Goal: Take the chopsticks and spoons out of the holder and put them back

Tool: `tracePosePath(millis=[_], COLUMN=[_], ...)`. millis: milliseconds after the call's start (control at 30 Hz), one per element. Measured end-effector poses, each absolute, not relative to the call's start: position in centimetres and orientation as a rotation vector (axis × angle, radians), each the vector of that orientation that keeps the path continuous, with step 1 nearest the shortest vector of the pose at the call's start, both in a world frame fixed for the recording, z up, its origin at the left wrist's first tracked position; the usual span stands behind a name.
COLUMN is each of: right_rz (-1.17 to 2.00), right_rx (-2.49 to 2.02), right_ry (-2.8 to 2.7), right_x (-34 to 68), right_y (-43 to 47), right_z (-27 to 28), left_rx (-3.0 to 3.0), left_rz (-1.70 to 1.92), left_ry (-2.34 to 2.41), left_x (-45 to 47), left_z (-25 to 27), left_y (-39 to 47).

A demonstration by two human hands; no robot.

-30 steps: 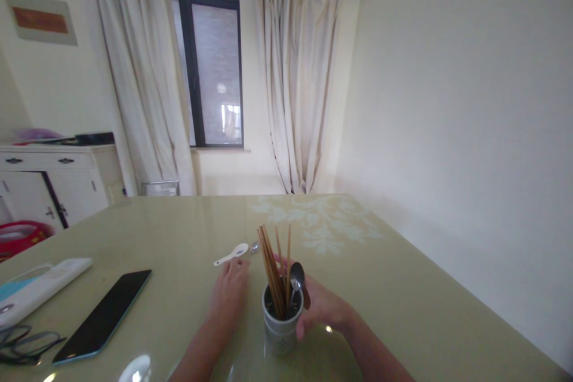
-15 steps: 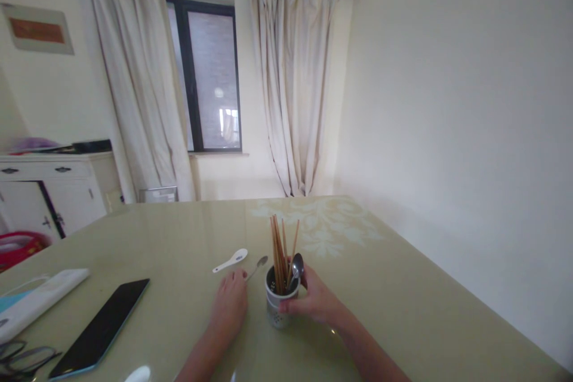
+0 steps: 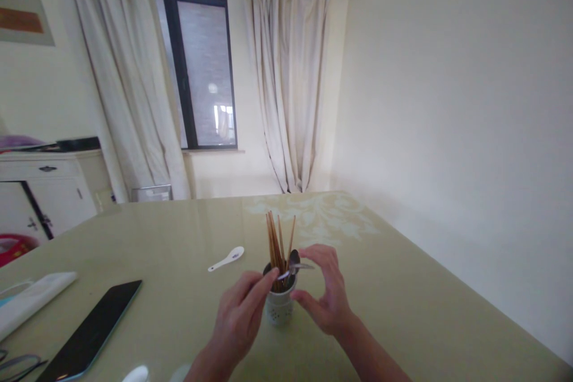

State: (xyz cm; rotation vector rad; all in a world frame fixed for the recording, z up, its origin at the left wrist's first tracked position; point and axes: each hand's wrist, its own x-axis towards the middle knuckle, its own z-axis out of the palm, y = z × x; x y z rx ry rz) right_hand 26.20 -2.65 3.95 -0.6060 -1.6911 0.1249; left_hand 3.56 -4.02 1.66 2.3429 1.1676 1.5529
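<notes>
My left hand (image 3: 240, 310) is closed on a metal spoon (image 3: 304, 266), whose bowl points right across the top of the holder. Below it stands a pale, perforated utensil holder (image 3: 280, 308), upright on the table. Several wooden chopsticks (image 3: 274, 245) and another metal spoon (image 3: 293, 258) stick up out of it. Just right of the holder is my right hand (image 3: 329, 292), thumb and fingers apart in a curve around the held spoon's bowl. It grips nothing that I can see. A white soup spoon (image 3: 228, 258) lies on the table behind my left hand.
A dark tablet-like device (image 3: 92, 328) lies on the table (image 3: 403, 322) at left, beside a white power strip-like object (image 3: 33, 304) and glasses (image 3: 20, 365). Part of a white object (image 3: 136, 374) shows at the front edge. A wall (image 3: 447, 131) runs along the table's right side.
My left hand has lifted the metal spoon from the table and brought it right, over the holder. My right hand has let go of the holder and risen slightly.
</notes>
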Motion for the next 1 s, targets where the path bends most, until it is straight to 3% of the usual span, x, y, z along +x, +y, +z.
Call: tracePosePath(millis=[133, 267, 367, 567, 733, 1000], right_rz=[0.258, 0.453, 0.436, 0.522, 0.532, 0.413], right_rx=[-0.498, -0.579, -0.639, -0.709, -0.839, -0.903], right_ry=[-1.676, -1.366, -1.165, -1.28, -1.435, -1.571], right_x=[25.0, 25.1, 26.0, 26.7, 26.1, 24.8], right_y=[-3.8, -3.3, -2.5, -1.2, -1.1, -1.3], right_z=[4.2, 5.0, 6.0, 5.5, 4.5, 3.7], left_rx=[2.408, 2.26, 2.06, 1.931, 1.839, 1.888], left_rz=[1.453, 1.639, 1.64, 0.931, 0.706, 0.653], left_ry=[1.028, 1.118, 1.667, 2.56, 2.509, 2.441], left_x=[4.2, 2.8, 0.9, -1.1, -1.5, -1.8], left_z=[1.0, 0.7, 0.6, -1.1, -2.1, -1.9], left_y=[-4.9, -3.1, -0.6, 1.7, 2.1, 2.3])
